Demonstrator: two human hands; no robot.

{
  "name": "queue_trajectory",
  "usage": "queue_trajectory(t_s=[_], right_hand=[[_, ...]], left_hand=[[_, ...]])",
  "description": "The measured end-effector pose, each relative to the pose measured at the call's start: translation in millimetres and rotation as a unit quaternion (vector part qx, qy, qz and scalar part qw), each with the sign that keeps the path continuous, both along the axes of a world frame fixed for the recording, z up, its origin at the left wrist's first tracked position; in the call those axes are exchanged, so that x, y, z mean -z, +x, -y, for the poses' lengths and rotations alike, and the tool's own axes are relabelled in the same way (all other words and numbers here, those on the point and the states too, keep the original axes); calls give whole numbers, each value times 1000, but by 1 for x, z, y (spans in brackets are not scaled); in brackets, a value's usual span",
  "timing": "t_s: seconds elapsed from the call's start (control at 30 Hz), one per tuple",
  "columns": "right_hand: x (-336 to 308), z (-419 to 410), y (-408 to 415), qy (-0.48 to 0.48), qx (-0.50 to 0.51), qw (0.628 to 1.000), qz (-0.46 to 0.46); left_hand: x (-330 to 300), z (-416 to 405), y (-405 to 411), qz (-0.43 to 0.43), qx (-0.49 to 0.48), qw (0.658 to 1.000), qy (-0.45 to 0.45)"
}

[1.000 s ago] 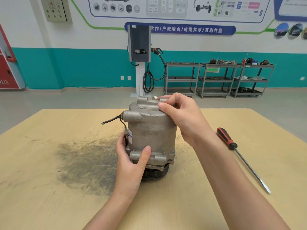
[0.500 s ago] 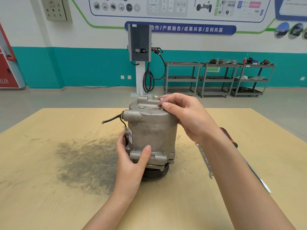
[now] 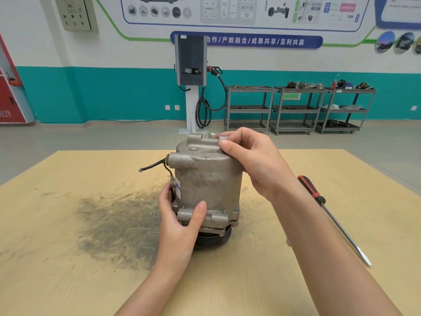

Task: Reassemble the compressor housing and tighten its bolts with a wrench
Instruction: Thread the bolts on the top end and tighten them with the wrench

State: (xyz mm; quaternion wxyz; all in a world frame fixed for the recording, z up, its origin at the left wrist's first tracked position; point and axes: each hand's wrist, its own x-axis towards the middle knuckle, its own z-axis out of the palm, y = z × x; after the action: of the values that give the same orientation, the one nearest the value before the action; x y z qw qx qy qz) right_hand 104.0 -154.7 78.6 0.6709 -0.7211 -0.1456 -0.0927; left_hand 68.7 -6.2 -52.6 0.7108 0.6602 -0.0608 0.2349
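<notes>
A grey metal compressor [image 3: 206,181] stands upright on its black pulley [image 3: 211,239] in the middle of the wooden table [image 3: 68,258]. My left hand [image 3: 180,222] grips its lower flange, thumb on the front and fingers round the left side. At the top right rim, my right hand [image 3: 255,158] pinches a bolt [image 3: 222,142] between thumb and forefinger. A cut black wire [image 3: 152,166] sticks out at the upper left. The wrench is almost wholly hidden behind my right forearm.
A red-and-black-handled screwdriver [image 3: 330,215] lies on the table to the right of my right arm, tip toward me. A dark greasy stain [image 3: 114,224] covers the table left of the compressor. Grey shelf carts [image 3: 296,108] and a charging post [image 3: 191,83] stand by the far wall.
My right hand has turned slightly at the bolt, and my forearm has shifted, first uncovering the wrench on the table and then covering it again. The compressor and left hand stay put.
</notes>
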Motion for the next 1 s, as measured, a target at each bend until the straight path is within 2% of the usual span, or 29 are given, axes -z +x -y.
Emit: queue_trajectory(t_s=[0.17,1.0], right_hand=[[-1,7,0,-2,-28,1000,-9],[-1,3,1,-17,-17,1000,-3]], left_hand=[[0,0,-1,-2,1,1000,0],[0,0,0,-2,3,1000,2]])
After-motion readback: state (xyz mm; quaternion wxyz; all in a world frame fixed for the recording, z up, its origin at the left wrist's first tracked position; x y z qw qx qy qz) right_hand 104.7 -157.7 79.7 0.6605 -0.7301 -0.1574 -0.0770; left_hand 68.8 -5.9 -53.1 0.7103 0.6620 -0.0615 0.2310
